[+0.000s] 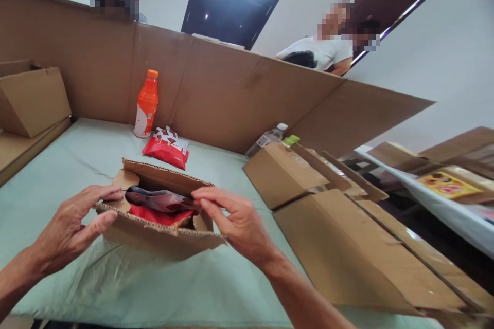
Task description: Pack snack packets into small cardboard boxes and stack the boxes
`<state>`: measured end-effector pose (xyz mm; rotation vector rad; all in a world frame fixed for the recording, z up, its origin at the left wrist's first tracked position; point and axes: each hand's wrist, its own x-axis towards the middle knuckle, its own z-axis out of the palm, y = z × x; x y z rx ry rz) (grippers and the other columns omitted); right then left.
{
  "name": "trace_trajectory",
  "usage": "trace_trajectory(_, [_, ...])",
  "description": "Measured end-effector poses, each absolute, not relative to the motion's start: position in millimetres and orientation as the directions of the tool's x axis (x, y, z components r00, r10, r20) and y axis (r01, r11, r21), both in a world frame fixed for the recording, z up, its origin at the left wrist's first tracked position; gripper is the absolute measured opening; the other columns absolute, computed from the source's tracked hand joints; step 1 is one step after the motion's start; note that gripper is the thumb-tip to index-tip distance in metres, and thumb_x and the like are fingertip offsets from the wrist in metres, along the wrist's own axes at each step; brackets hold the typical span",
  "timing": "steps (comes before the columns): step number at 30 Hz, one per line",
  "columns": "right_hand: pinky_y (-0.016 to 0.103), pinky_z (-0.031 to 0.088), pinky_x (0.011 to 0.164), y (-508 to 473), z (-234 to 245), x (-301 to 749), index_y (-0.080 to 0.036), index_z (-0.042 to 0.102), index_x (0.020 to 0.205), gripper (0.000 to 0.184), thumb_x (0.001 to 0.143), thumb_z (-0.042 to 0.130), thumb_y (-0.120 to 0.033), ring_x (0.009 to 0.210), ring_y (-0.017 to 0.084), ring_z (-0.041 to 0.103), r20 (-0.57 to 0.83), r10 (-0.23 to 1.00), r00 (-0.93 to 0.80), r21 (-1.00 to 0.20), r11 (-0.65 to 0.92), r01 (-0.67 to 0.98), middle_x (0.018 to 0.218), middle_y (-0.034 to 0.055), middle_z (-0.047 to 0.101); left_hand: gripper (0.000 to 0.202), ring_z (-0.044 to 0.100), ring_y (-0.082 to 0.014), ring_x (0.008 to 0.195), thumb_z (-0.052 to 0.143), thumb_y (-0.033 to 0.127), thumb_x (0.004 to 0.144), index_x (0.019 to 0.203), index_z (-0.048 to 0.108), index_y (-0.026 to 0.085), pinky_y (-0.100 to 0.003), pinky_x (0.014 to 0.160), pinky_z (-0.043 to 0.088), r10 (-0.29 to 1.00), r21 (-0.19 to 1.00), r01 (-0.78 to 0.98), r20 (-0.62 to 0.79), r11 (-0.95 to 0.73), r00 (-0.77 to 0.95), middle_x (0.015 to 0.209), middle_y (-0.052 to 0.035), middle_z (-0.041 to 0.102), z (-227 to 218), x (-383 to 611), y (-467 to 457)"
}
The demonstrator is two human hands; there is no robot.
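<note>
An open cardboard box (154, 234) stands on the pale green table cover in front of me. Inside it lie a dark, shiny packet (158, 200) and, nearer to me, a red packet (154, 214). My left hand (79, 218) is at the box's left end, its fingers over the side flap and its thumb at the front edge. The fingers of my right hand (233, 213) are closed together at the right end, by the tip of the dark packet. Whether they pinch the packet or the box edge, I cannot tell.
Behind the box are a red-and-white packet (168, 149) and an orange bottle (146, 105). A cardboard partition (231, 97) runs along the back. Cardboard boxes (339, 241) stand at right, a clear bottle (266, 140) beside them. Another box (34, 100) is at left. People (316, 51) are beyond the partition.
</note>
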<state>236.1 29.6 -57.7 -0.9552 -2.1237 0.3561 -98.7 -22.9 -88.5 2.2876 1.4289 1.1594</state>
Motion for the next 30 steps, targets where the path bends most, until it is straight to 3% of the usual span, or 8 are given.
trace_trajectory(4, [0.044,0.058,0.104,39.7,-47.4,240.8,-0.024,0.071,0.128,0.029,0.105,0.057,-0.035,0.123,0.026,0.069,0.697,0.678,-0.234,-0.466,0.675,0.572,0.132,0.0112,0.074,0.041,0.076,-0.0224,0.102,0.06,0.05,0.103,0.14,0.061,0.032,-0.033,0.094,0.063,0.813,0.481,0.749,0.567,-0.456,0.131,0.12,-0.001,0.077,-83.3,-91.3,-17.3])
trace_trajectory(7, [0.044,0.059,0.1,39.7,-52.5,243.5,-0.023,0.071,0.131,0.038,0.109,0.048,-0.044,0.119,0.026,0.071,0.512,0.702,-0.496,-0.466,0.711,0.526,0.131,0.011,0.075,0.049,0.072,-0.027,0.113,0.059,0.043,0.103,0.149,0.052,0.027,-0.043,0.098,0.063,0.771,0.418,0.801,0.632,-0.43,0.084,0.138,-0.0103,0.065,-85.9,-85.1,-12.4])
trace_trajectory(9, [0.047,0.056,0.104,33.2,-67.1,245.6,-0.022,0.071,0.131,0.045,0.11,0.043,-0.05,0.124,0.027,0.069,0.416,0.634,-0.653,-0.422,0.77,0.478,0.134,0.0131,0.074,0.043,0.065,-0.0311,0.126,0.056,0.039,0.104,0.146,0.056,0.027,-0.049,0.103,0.061,0.74,0.357,0.819,0.662,-0.449,0.117,0.153,-0.0144,0.052,-92.4,-83.8,-7.7])
trace_trajectory(13, [0.059,0.036,0.124,17.5,-100.0,254.4,-0.018,0.054,0.154,0.074,0.1,0.053,-0.068,0.151,0.035,0.045,0.421,0.527,-0.739,-0.225,0.849,0.477,0.161,0.0198,0.052,0.031,0.059,-0.0294,0.134,0.045,0.03,0.109,0.13,0.068,0.031,-0.049,0.108,0.058,0.724,0.314,0.771,0.639,-0.554,0.261,0.149,-0.0066,0.059,-108.9,-87.3,0.5])
trace_trajectory(16, [0.066,0.022,0.128,19.0,-106.0,258.9,-0.025,0.053,0.156,0.073,0.095,0.066,-0.062,0.157,0.038,0.036,0.339,0.559,-0.757,-0.181,0.828,0.531,0.164,0.0156,0.049,0.035,0.056,-0.0288,0.139,0.041,0.028,0.109,0.133,0.066,0.033,-0.05,0.115,0.053,0.741,0.356,0.746,0.617,-0.563,0.265,0.148,-0.0044,0.062,-112.6,-90.9,0.3])
trace_trajectory(20, [0.062,0.03,0.126,36.8,-97.2,254.4,-0.027,0.058,0.153,0.079,0.084,0.079,-0.059,0.16,0.038,0.028,0.261,0.587,-0.766,-0.28,0.806,0.522,0.167,0.0148,0.044,0.044,0.049,-0.0348,0.147,0.048,0.036,0.106,0.15,0.053,0.039,-0.059,0.119,0.048,0.788,0.379,0.742,0.529,-0.552,0.316,0.162,-0.0029,0.049,-106.8,-97.3,-5.9])
trace_trajectory(26, [0.058,0.03,0.127,49.1,-101.2,254.8,-0.021,0.068,0.142,0.063,0.086,0.079,-0.048,0.159,0.033,0.032,0.38,0.552,-0.742,-0.279,0.833,0.477,0.163,0.0174,0.049,0.063,0.048,-0.0422,0.146,0.054,0.051,0.096,0.156,0.038,0.058,-0.07,0.12,0.044,0.768,0.337,0.769,0.569,-0.543,0.293,0.168,0.0121,0.04,-112.3,-97.6,-1.5])
trace_trajectory(30, [0.057,0.035,0.125,32.0,-109.5,286.9,-0.021,0.067,0.143,0.064,0.083,0.079,-0.04,0.157,0.034,0.036,0.452,0.606,-0.655,-0.294,0.794,0.532,0.16,0.0169,0.052,0.061,0.047,-0.0378,0.149,0.056,0.037,0.102,0.16,0.038,0.044,-0.063,0.12,0.046,0.707,0.278,0.708,0.564,-0.649,0.427,0.169,-0.0025,0.04,-115.6,-67.8,25.7])
